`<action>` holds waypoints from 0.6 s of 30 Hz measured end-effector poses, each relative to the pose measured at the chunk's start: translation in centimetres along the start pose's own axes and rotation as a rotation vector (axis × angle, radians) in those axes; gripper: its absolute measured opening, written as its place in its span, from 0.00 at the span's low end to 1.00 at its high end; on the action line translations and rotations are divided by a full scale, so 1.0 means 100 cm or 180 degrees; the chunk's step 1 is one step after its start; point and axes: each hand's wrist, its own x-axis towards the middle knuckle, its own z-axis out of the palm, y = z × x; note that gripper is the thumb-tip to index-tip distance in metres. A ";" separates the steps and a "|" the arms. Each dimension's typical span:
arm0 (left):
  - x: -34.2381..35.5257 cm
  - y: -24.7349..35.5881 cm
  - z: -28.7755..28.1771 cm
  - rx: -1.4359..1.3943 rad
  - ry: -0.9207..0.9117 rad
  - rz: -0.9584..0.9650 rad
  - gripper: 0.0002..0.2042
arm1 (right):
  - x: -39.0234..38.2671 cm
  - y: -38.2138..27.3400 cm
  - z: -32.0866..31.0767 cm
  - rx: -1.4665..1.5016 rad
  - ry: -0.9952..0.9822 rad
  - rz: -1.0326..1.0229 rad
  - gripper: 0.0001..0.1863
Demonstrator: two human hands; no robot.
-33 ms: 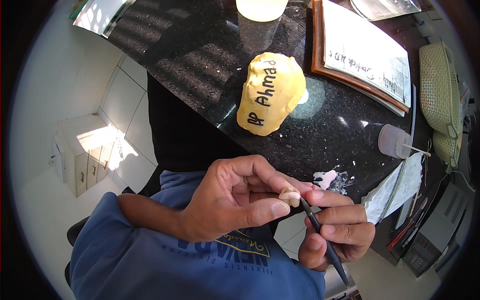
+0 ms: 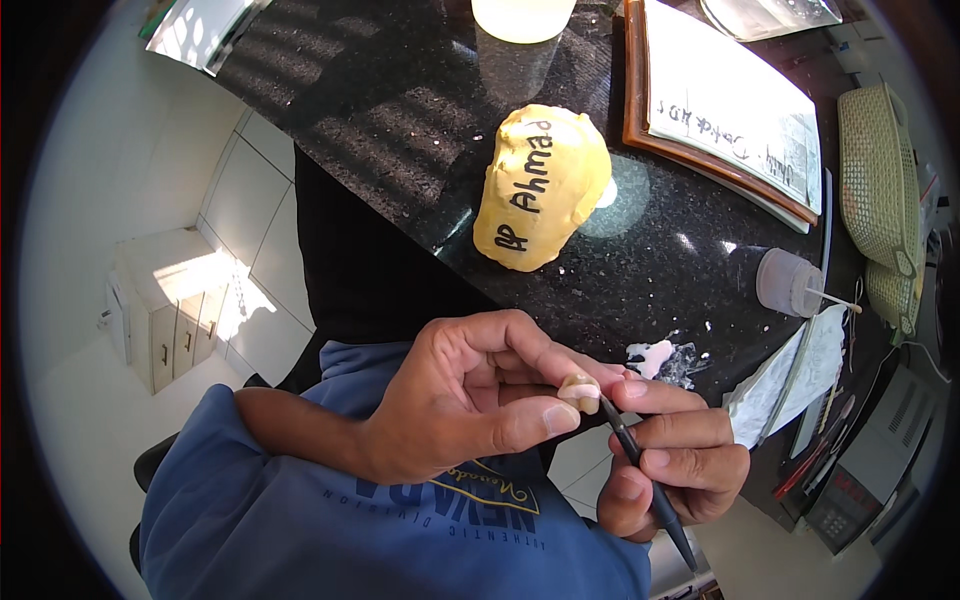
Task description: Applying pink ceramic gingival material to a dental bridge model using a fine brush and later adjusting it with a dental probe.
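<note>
My left hand [image 2: 465, 395] pinches a small tooth-shaped dental piece [image 2: 579, 393], tan with a whitish band, between thumb and fingertips. My right hand [image 2: 680, 455] is closed round a slender dark pen-shaped tool [image 2: 640, 462], whose upper end meets the right side of the piece. Whether it is a brush or a carver I cannot make out. The hands nearly touch, just off the table's near edge. Beyond them on the table lies a yellow plaster dental cast [image 2: 540, 190] with black handwriting.
On the dark speckled table [image 2: 400, 150] are a pink-white smear [image 2: 655, 358], a small clear cup [image 2: 788, 283] with a stick in it, and a white tissue [image 2: 780, 385]. Farther off are a brown clipboard [image 2: 632, 100] with papers, a woven basket [image 2: 878, 170] and a grey device [image 2: 880, 440].
Both hands, the dental piece and the tool stay where they were. A red display on the grey device now glows.
</note>
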 end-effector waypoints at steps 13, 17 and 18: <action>0.000 0.003 0.005 0.0113 0.0101 -0.0014 0.07 | -0.004 -0.001 -0.005 0.0229 0.0162 -0.0136 0.16; 0.002 0.007 0.006 0.0596 0.0101 -0.0037 0.07 | -0.006 -0.022 -0.030 -0.0650 0.0166 -0.0013 0.15; 0.002 0.008 0.006 0.0598 0.0091 -0.0038 0.07 | -0.008 -0.027 -0.036 -0.1093 0.0112 0.0103 0.15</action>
